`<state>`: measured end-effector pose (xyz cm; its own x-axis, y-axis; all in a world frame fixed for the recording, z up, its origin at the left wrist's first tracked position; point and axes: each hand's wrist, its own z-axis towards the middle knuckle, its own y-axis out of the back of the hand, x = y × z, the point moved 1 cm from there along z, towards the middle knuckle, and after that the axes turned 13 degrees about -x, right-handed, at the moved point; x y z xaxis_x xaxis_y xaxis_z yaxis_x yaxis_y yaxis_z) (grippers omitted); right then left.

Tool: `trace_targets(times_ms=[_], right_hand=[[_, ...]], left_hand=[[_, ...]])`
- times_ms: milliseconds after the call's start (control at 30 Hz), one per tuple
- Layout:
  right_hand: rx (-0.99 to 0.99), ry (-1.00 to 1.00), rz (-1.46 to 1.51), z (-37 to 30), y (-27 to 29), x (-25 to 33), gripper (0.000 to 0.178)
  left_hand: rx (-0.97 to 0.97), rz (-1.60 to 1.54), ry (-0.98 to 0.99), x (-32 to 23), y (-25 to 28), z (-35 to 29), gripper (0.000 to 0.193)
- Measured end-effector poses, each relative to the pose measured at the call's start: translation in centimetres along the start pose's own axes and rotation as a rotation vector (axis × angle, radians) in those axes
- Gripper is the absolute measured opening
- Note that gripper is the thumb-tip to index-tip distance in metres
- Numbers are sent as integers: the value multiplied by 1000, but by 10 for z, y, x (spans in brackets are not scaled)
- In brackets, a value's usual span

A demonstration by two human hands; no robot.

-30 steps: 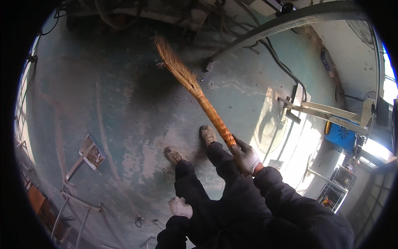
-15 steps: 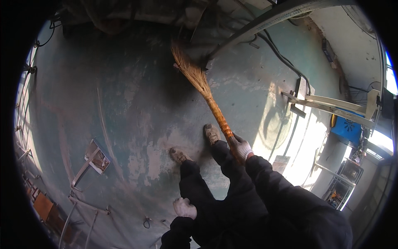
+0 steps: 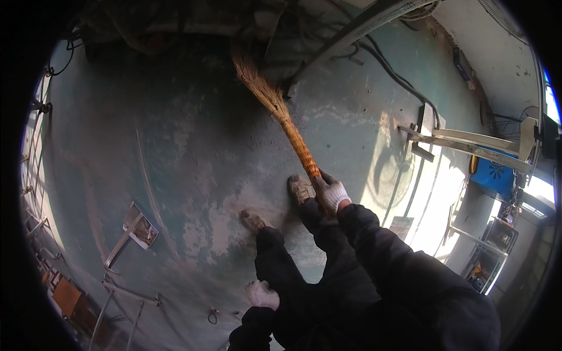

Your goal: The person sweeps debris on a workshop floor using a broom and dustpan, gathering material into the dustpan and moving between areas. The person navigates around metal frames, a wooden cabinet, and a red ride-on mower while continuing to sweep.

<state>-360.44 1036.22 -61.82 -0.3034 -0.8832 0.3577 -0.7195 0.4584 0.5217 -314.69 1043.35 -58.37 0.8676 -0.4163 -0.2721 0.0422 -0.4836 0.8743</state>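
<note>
My right hand (image 3: 331, 193), in a white glove with dark fingers, is wrapped round the handle of a straw broom (image 3: 287, 126). The broom slants away to the far left, its frayed bristles low over the dark, dusty floor beside a metal beam's foot. My left hand (image 3: 263, 294), also gloved, is curled into a fist next to my left thigh, and nothing shows in it. Both my shoes stand on the worn green floor (image 3: 193, 146), behind the bristles.
A long metal beam (image 3: 357, 32) slopes down at the far side, with black cables (image 3: 398, 76) behind it. To the right are a metal frame (image 3: 462, 143) and a blue box (image 3: 493, 175). On the left lies a metal piece with a square plate (image 3: 140, 227), near a tubular frame (image 3: 132, 292).
My right hand and the broom have shifted slightly left and away from me, with the bristles reaching further into the dark area. My left hand stays in its fist.
</note>
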Motion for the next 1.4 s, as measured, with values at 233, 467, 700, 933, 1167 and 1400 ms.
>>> trace_targets(times_ms=[233, 467, 700, 933, 1167, 1400], right_hand=[[-9, 267, -204, -101, 31, -49, 64], [-127, 322, -135, 27, 19, 13, 60], [79, 67, -80, -23, 30, 10, 64], [-26, 315, -206, -79, 53, 14, 63], [11, 93, -149, 0, 8, 9, 61], [-12, 324, -243, -85, 54, -30, 66]], left_hand=[[14, -27, 49, -8, 2, 3, 9], [-10, -73, 22, 6, -11, -6, 8], [32, -50, 45, -1, -1, 3, 7], [101, -8, 44, -2, 0, 7, 8], [42, -26, 17, -5, 3, 10, 8], [73, -48, 26, -10, 5, 15, 10]])
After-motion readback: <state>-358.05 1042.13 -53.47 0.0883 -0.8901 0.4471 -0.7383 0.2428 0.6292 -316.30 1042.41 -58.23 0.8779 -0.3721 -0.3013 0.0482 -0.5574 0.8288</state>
